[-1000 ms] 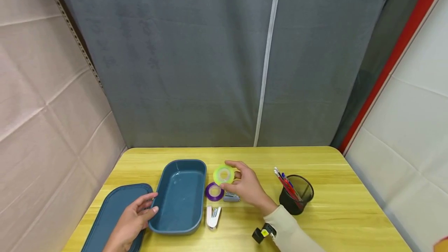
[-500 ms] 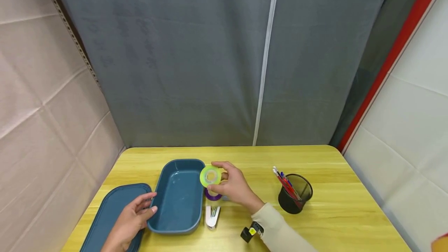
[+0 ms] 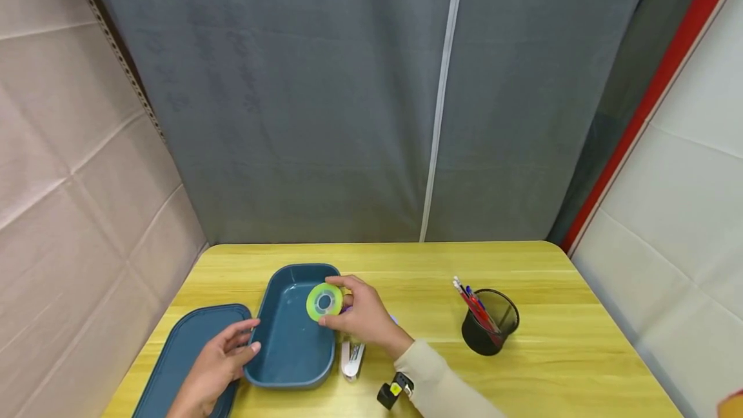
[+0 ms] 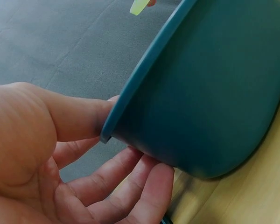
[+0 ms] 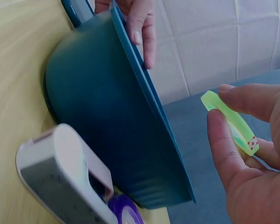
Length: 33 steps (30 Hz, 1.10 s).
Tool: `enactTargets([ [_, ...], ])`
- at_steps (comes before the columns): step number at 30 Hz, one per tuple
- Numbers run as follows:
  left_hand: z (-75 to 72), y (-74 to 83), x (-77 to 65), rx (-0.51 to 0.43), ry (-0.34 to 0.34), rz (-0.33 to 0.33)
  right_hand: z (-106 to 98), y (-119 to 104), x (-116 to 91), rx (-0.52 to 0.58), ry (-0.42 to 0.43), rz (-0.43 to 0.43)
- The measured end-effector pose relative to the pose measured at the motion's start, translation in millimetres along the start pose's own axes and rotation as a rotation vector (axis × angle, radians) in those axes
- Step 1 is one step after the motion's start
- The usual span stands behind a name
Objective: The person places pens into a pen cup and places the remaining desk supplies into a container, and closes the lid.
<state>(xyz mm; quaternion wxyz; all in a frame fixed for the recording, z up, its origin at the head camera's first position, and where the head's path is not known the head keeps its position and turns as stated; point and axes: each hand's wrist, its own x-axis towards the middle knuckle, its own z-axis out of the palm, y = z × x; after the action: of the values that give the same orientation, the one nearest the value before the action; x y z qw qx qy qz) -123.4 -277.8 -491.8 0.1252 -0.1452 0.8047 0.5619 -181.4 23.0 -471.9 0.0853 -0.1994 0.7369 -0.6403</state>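
In the head view my right hand (image 3: 367, 316) pinches a yellow-green roll of tape (image 3: 324, 302) between thumb and fingers, above the right side of a deep blue plastic box (image 3: 296, 379). The right wrist view shows the tape roll (image 5: 240, 126) edge-on, apart from the box rim. My left hand (image 3: 217, 363) holds the box's near left edge. Seen from the left wrist, the thumb of that hand (image 4: 102, 177) lies over the rim while its fingers touch the outer wall. The box's visible inside holds nothing.
A blue lid (image 3: 188, 347) lies left of the box, partly under the left forearm. Right of the box stands a white stapler (image 3: 351, 361); a purple tape roll (image 5: 126, 212) is mostly hidden by the right hand. Farther right is a black mesh pen cup (image 3: 487, 334) with pencils.
My right hand has carried the yellow-green tape leftward, from above the purple roll to over the box. My left hand has stayed at the box edge.
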Motion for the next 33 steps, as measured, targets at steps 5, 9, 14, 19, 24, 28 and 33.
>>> enactTargets([
  [5, 0.9, -2.0, 1.0, -0.001, 0.002, -0.011, 9, -1, 1, -0.031, -0.041, 0.002],
  [9, 1.3, -4.6, 1.8, 0.003, 0.006, -0.021, 18, 0, 2, -0.069, -0.059, 0.011],
  [14, 1.1, -4.4, 2.0, 0.005, 0.01, -0.016, 27, 0, 5, -0.144, -0.068, 0.006],
  [19, 0.8, -1.6, 1.8, 0.003, 0.011, -0.011, 35, 1, 8, -0.21, -0.087, -0.007],
  [24, 0.7, -0.9, 1.9, -0.005, 0.012, -0.009, 40, 2, 10, -0.249, -0.101, 0.006],
  [28, 0.7, -1.4, 2.7, -0.006, 0.012, -0.009, 42, 0, 10, -0.28, -0.103, 0.016],
  [33, 1.3, -2.1, 3.7, 0.001, 0.01, -0.01, 42, -1, 9, -0.273, -0.108, 0.03],
])
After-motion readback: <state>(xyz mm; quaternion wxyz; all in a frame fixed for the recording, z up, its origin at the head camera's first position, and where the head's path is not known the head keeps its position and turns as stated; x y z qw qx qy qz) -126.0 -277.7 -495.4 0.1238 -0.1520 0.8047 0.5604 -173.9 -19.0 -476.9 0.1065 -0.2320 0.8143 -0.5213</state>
